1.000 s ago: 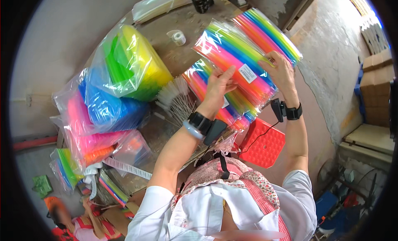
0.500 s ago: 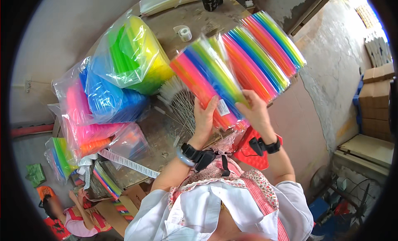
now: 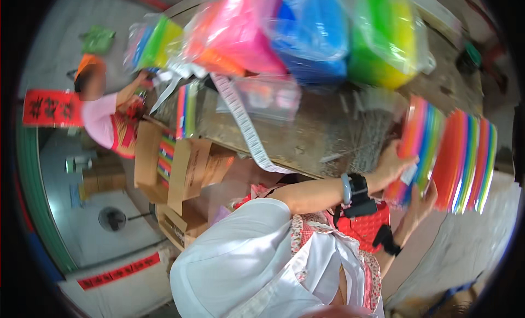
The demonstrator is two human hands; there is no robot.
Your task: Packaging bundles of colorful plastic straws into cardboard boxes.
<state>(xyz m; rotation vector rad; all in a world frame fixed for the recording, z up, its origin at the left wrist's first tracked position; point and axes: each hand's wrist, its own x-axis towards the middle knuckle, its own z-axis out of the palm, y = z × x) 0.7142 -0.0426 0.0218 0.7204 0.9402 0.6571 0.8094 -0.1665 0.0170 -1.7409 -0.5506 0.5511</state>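
One striped packet is held just left of two similar packets: your left hand pinches its side, your right hand its lower end. Your view has swung toward an open carton and a co-worker; handling appears unfinished, the packet unreleased.

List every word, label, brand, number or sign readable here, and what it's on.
I quote no wording; print shows on:
Red wall sign: large dark characters, blurred.
Red banner: dark characters, too small and blurred to read.
White label strip: tiny print, unreadable.
Cardboard box: dark print, blurred.
White label on the multicoloured packet held by the left hand and right hand: unreadable.
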